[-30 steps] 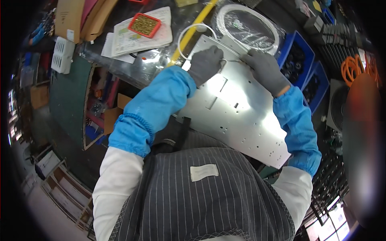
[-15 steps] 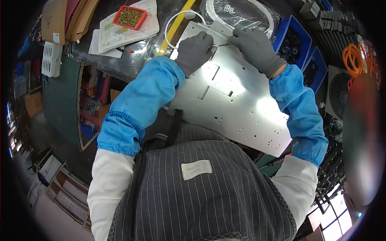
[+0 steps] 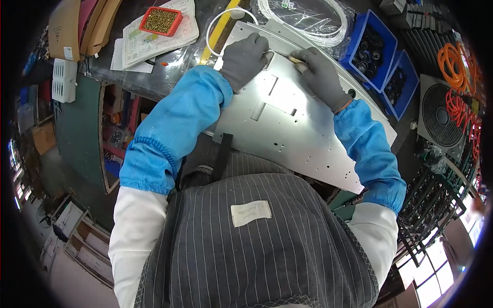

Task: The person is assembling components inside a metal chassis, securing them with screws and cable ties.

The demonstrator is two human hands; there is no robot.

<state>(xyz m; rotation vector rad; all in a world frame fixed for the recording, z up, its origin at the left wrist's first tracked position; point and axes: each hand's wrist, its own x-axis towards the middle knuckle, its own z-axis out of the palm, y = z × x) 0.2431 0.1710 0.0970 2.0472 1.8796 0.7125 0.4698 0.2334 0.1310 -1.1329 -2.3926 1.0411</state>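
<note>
A large silver sheet-metal panel (image 3: 313, 143) with slots and several small holes lies on the bench in front of me. My left hand (image 3: 244, 60), in a grey glove, rests at its far left part, fingers curled and thumb bent in. My right hand (image 3: 323, 79), gloved alike, is at the panel's far side, thumb and fingers pinched together around something small and brownish at the fingertips. A thin line spans the gap between both hands; what it is I cannot make out. What the left fingers hold is hidden. A pale rim (image 3: 308, 40) runs along the panel's far edge.
Coiled white tubing (image 3: 336, 38) in plastic film lies beyond the panel. Blue bins (image 3: 380, 77) with black parts stand at the right. A red tray (image 3: 178, 26) of small brass-coloured pieces sits on papers (image 3: 169, 49) at the left. A white loop (image 3: 208, 38) of tubing lies near my left hand.
My right hand has drawn nearer to me and its fingers have closed to a pinch. The panel's far right edge now shows. A blurred reddish shape at the right has gone.
</note>
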